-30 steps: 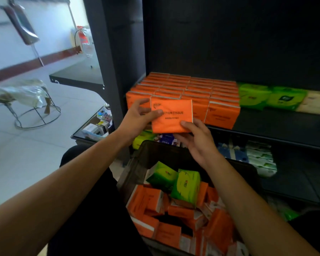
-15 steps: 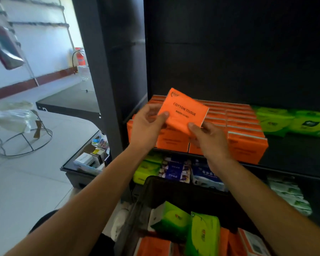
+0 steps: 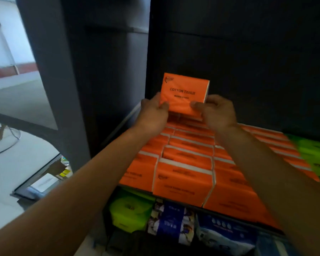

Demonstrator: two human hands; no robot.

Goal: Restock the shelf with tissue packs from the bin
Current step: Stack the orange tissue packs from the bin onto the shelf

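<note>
Both hands held one orange tissue pack (image 3: 184,93) upright at the back of the shelf (image 3: 201,205), near the frame's centre, its printed face toward the camera. The left hand (image 3: 153,112) gripped the pack's lower corner at 8 o'clock, thumb closed over the front and fingers wrapped behind. The right hand (image 3: 216,111) pinched the corner at 4 o'clock in the same way. The pack's bottom edge sat just above the rear row of orange packs (image 3: 185,163), which filled the shelf in rows out toward 6 o'clock. Green packs (image 3: 314,154) lay at 3 o'clock of them. On the level below, at 6 o'clock, stood a green pack (image 3: 130,211) and blue packs (image 3: 171,220).
</note>
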